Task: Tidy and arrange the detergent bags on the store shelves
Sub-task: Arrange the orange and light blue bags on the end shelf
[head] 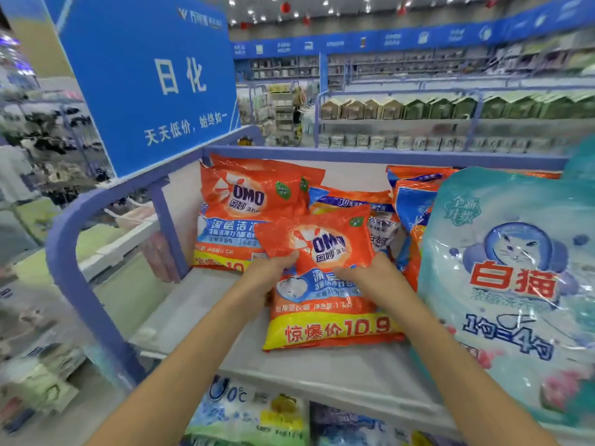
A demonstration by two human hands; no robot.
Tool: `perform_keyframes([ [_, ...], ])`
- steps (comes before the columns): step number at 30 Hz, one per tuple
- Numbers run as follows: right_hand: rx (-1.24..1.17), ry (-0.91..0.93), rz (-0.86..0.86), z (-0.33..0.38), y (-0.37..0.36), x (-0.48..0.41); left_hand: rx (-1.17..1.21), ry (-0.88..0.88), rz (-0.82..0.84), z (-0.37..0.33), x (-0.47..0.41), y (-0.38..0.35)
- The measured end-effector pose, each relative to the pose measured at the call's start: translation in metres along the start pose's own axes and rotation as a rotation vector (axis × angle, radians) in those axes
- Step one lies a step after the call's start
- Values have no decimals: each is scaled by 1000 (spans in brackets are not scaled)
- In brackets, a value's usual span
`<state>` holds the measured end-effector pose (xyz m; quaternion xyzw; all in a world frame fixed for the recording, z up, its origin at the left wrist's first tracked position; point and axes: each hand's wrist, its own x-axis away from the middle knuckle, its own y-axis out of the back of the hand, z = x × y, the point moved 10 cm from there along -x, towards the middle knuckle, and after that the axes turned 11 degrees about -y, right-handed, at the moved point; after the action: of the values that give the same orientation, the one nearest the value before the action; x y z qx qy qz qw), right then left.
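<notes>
Here, we see two bare hands working the top shelf [193,310] of a blue-railed store rack [64,239]. The left hand [273,270] grips the left edge of an orange OMO detergent bag [335,329]. The right hand [370,275] curls its fingers onto the bag's face near the middle. The bag's yellow price band lies on the shelf near the front edge, and its top is tipped up toward the back.

Behind it, at the back left, two more OMO bags [238,201] lean one over the other, which makes three OMO bags that we can count. The held bag hides their lower right corner. To the right, blue-and-orange bags [415,204] overlap in a heap. We make out at least three but cannot fix the number.

One large teal bag with a white cat [515,268] crowds the right side. It stands just beside the held bag and covers part of the heap.

A blue sign with white characters [151,75] rises from the rack's left corner. Below, more bags [244,410] sit on a lower shelf. Across the aisle, rows of small boxes [418,107] fill the far shelving.
</notes>
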<state>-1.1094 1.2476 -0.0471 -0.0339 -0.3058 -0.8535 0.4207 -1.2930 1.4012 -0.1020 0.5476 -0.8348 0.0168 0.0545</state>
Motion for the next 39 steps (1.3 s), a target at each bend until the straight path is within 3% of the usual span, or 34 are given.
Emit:
perform_keyframes([
  [4, -362, -58, 101, -9, -8, 2, 61, -4, 19, -8, 4, 3],
  [8, -576, -121, 215, -13, -27, 10, 40, -114, 22, -38, 12, 16],
  [14, -848, -11, 355, 26, -38, 24, 392, -161, 138, -82, 33, 28],
  [17, -845, 56, 342, 45, -39, 28, 387, -267, 107, -105, 30, 44],
  [21, -891, 180, 137, 61, -15, 29, 404, -393, -25, -122, 31, 70],
  [25, -791, 269, 61, 67, -10, 33, 393, -431, -70, -122, 32, 81],
  [30, -653, 258, 227, 43, -25, 24, 345, -413, 54, -111, 28, 77],
  [34, -433, 198, 398, 17, -57, 19, 102, -295, 233, -81, 27, 69],
  [36, -358, 198, 366, 13, -63, 15, -13, -222, 321, -61, 28, 69],
  [39, -437, 209, 290, 15, -58, 12, -121, -207, 342, -47, 31, 77],
])
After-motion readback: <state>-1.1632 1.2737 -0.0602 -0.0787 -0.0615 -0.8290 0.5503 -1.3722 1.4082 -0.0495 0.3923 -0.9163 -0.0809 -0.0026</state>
